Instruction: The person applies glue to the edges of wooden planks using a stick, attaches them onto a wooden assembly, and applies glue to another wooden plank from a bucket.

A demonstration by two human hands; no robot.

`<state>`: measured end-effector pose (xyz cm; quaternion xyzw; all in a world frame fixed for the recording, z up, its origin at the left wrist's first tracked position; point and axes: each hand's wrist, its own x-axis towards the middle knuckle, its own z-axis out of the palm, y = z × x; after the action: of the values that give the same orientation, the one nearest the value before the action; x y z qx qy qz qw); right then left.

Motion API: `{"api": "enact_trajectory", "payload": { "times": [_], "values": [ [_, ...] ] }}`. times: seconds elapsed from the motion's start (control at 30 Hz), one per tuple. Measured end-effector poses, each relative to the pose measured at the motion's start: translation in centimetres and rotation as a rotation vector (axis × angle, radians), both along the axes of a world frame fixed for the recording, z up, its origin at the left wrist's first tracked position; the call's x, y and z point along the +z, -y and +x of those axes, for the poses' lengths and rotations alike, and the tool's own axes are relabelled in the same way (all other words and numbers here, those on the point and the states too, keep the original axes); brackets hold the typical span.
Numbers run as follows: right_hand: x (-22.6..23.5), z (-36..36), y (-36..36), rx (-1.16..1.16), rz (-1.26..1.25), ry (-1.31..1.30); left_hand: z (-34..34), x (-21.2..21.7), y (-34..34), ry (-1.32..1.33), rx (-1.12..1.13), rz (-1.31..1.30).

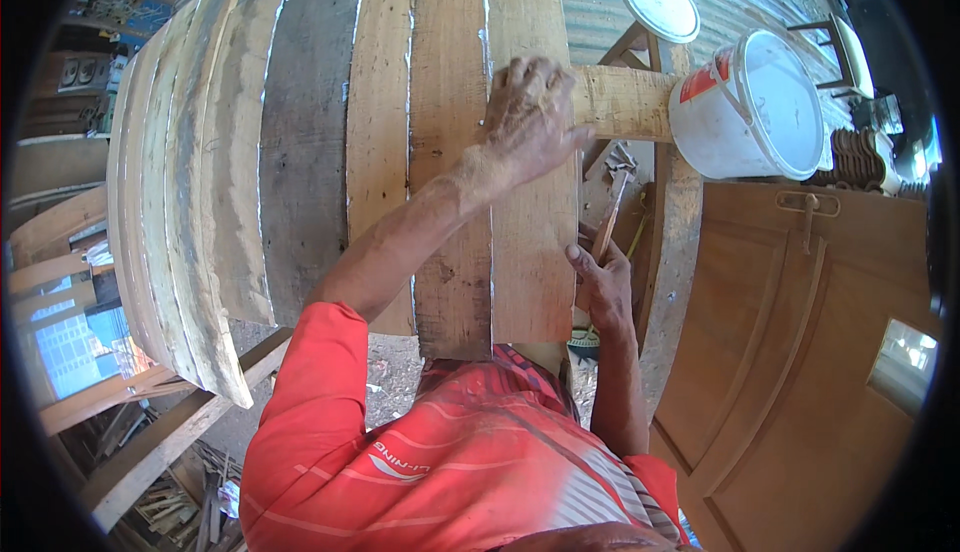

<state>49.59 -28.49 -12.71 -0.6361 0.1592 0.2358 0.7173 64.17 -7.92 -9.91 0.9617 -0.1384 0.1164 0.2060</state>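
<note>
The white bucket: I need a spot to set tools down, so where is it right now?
In the head view, the white bucket sits upper right, just past the left hand, above the wooden door panel.

Planks run out of frame at a woodworking stand

The rightmost plank [530, 222] is cut off by the top edge; the left hand [528, 122] covers part of it, and beside it the right hand [603, 287] hides the thin wooden stick's [608, 222] lower end.

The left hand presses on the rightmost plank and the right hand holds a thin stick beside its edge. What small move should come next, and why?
Probably bring the thin stick in the right hand up against the plank edge; its tip sits just off that edge, while the left hand already pins the plank flat.
</note>
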Motion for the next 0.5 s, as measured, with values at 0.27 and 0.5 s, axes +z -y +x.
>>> {"api": "enact_trajectory", "payload": {
  "times": [0.27,0.5],
  "values": [
    [1.5,0.8,-0.5,0.06,-0.062,-0.041,2.8,-0.5,0.5,0.007,0.106,0.071],
    [0.7,0.7,-0.3,0.03,-0.037,-0.039,3.2,-1.9,1.1,-0.002,0.148,0.096]
  ]
}}
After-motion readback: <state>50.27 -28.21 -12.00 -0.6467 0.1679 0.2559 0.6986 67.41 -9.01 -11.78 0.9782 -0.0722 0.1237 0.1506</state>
